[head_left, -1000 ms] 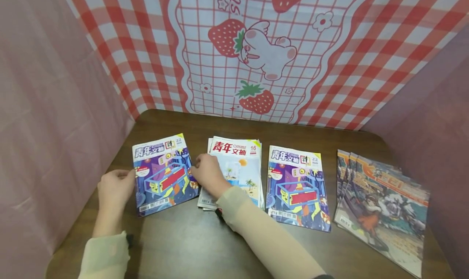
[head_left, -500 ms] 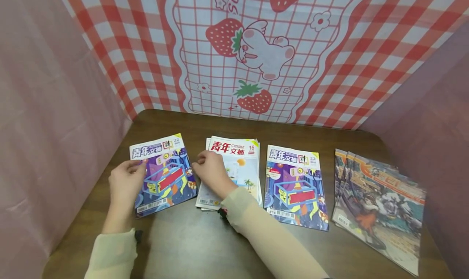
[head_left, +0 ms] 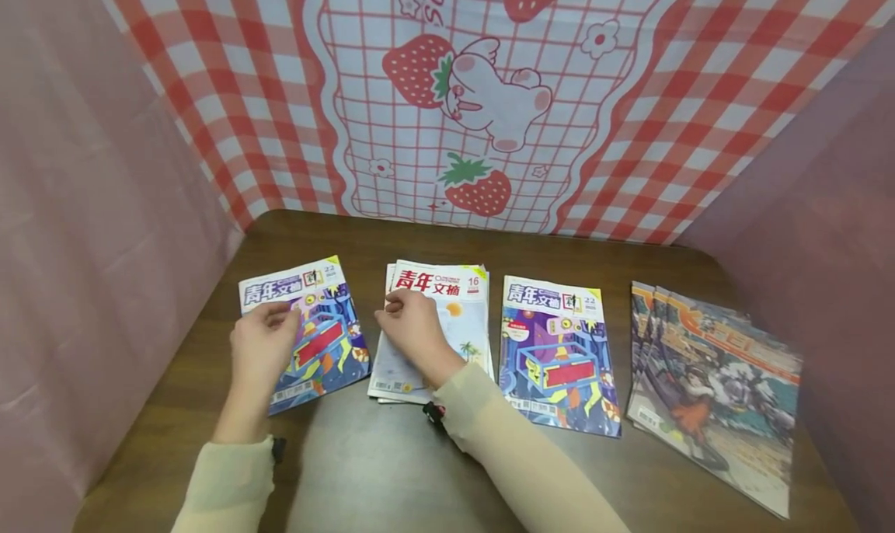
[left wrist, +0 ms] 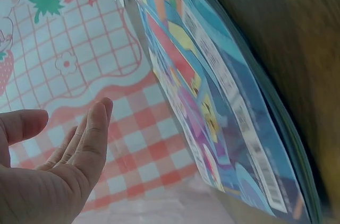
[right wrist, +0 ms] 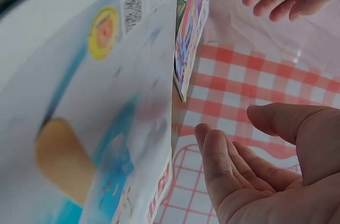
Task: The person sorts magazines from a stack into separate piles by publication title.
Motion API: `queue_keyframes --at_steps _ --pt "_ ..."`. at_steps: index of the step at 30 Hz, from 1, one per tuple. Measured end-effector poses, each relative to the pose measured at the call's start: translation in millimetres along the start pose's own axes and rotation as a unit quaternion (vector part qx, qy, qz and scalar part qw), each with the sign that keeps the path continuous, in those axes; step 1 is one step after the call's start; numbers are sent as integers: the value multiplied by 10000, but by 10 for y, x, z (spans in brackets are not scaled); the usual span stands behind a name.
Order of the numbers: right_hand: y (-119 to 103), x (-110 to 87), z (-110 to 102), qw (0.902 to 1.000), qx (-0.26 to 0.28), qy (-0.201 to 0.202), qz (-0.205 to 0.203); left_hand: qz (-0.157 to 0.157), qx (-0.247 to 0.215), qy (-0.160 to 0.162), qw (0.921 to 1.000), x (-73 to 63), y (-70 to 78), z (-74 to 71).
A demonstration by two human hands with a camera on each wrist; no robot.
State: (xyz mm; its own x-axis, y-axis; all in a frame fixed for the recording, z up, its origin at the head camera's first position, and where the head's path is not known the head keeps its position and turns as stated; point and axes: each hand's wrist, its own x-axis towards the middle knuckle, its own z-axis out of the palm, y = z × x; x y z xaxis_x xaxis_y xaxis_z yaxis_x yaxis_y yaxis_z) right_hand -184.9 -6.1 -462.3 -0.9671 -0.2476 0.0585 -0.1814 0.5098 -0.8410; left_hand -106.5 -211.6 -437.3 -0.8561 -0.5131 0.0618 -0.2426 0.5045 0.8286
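Observation:
My left hand (head_left: 262, 345) hovers over the left part of a purple magazine (head_left: 332, 339). Its thumb and fingers are apart with nothing between them, as the left wrist view shows. Over a small stack of magazines with a white-and-blue top cover (head_left: 457, 315) is my right hand (head_left: 418, 331); in the right wrist view its thumb (right wrist: 273, 119) stands away from the loosely bent fingers, and it holds nothing. In the left wrist view the purple magazine (left wrist: 186, 70) appears apart from the hand (left wrist: 58, 165).
A second purple magazine (head_left: 559, 362) lies right of the white stack. Farther right, several overlapping comic-style magazines (head_left: 727, 401) are fanned out. The brown table (head_left: 363, 471) meets a red checked strawberry cloth (head_left: 482, 113) behind and pink curtains (head_left: 91, 207) at the sides.
My left hand has moved right, from beside the left purple magazine to above it. The right hand has shifted slightly right over the white stack. The view has turned a little; the magazines stay put.

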Motion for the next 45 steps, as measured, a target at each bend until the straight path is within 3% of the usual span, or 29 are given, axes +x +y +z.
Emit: queue_keyframes --at_steps 12,24,34,45 --pt "73 -75 -248 9992 232 327 -50 291 -350 -271 9986 -45 131 197" --pt "236 -223 -656 9968 397 658 235 497 -830 -411 9945 -92 280 369" --pt "371 -368 -977 9932 564 923 432 688 -1061 -867 9882 -197 433 596" --pt "648 -545 -1284 9881 512 1271 696 920 -963 -1389 9813 -391 710 932"
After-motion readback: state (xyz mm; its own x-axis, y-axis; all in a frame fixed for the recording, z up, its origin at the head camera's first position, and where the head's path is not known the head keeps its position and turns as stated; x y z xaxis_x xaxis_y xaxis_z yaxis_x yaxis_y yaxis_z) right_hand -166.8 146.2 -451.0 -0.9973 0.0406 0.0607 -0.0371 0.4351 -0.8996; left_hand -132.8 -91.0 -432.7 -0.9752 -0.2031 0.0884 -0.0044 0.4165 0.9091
